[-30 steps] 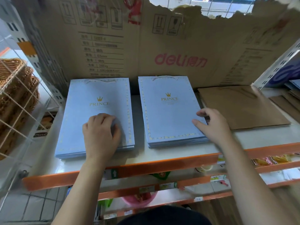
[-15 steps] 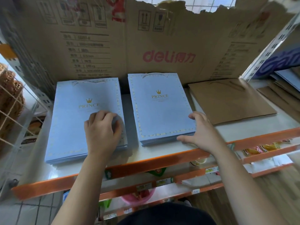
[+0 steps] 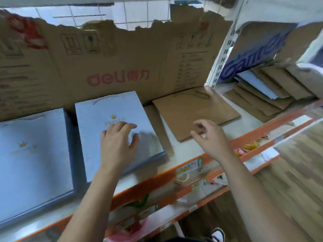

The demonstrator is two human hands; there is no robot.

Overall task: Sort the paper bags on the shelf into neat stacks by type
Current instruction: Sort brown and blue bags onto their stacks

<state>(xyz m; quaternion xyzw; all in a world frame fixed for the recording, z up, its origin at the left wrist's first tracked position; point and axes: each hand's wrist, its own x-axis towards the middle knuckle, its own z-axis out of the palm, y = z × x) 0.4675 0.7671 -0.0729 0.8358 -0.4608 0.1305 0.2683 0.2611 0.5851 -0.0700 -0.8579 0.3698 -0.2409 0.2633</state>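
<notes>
Paper bags lie flat on a white shelf [image 3: 185,149] with an orange front edge, backed by a torn cardboard sheet [image 3: 70,70] printed "deli" in red.

Item 1: a left blue stack [image 3: 35,163], gold crown print on top, sits at the left end of the shelf.

Item 2: a second blue stack [image 3: 122,110] with the same print lies just beside it, a narrow gap between the two, and is turned slightly askew. The left hand [image 3: 117,142] rests palm down on its top bag, fingers spread and straight, covering part of the lettering.

Item 3: a brown strip [image 3: 157,126] lies along the right side of that stack.

Item 4: a brown bag [image 3: 197,110] lies flat to the right, its back edge against the cardboard. The right hand [image 3: 209,137] is at its front edge, fingers loosely curled, with nothing seen between them. Whether the thumb touches the bag cannot be told.

Item 5: beyond the perforated upright [image 3: 222,55], the next bay holds a mixed pile [image 3: 258,98] of brown bags fanned unevenly, with a blue one among them.

The view is blurred, and fine print is unreadable.
</notes>
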